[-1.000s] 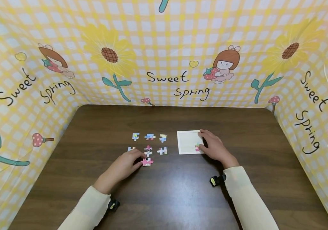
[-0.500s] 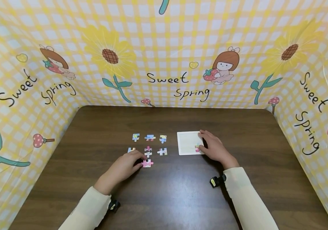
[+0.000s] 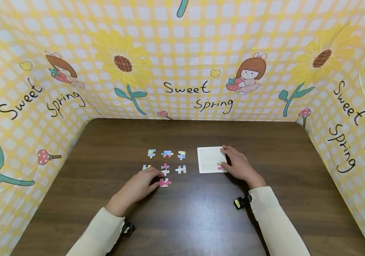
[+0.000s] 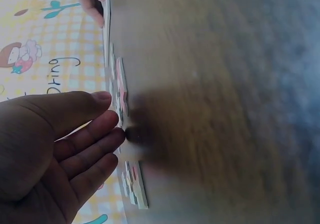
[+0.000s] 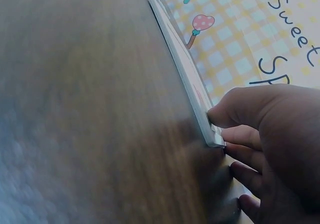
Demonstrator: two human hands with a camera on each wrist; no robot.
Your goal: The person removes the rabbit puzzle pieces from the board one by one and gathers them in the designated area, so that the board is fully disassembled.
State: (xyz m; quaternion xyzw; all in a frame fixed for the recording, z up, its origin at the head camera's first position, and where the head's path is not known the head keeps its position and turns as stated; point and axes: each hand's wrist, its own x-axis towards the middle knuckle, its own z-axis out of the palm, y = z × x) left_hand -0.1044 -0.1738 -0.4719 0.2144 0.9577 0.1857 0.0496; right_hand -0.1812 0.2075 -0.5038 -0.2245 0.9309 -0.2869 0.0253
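Observation:
My left hand (image 3: 138, 185) pinches the left side of a pink jigsaw puzzle piece (image 3: 165, 182) between thumb and fingertips; in the left wrist view the piece (image 4: 121, 79) lies nearly flat on the table. Just above it is a pink-and-white face piece (image 3: 165, 168). My right hand (image 3: 241, 166) grips the right edge of a white puzzle tray (image 3: 208, 160), thumb on top. One pink-and-green piece (image 3: 219, 165) sits in the tray's lower right corner, partly under the thumb. In the right wrist view the tray (image 5: 187, 79) is seen edge-on.
Loose pieces lie in two rows left of the tray: a yellow-flower piece (image 3: 151, 153), a blue piece (image 3: 167, 154), another blue piece (image 3: 181, 155), a pale piece (image 3: 181, 169) and a piece (image 3: 146, 167) partly behind my left hand. A checked cloth (image 3: 185, 64) surrounds the brown table (image 3: 185, 220).
The pink piece has shifted slightly right and toward me with my left fingers. My right hand and the tray have stayed in place; the head view has tilted slightly.

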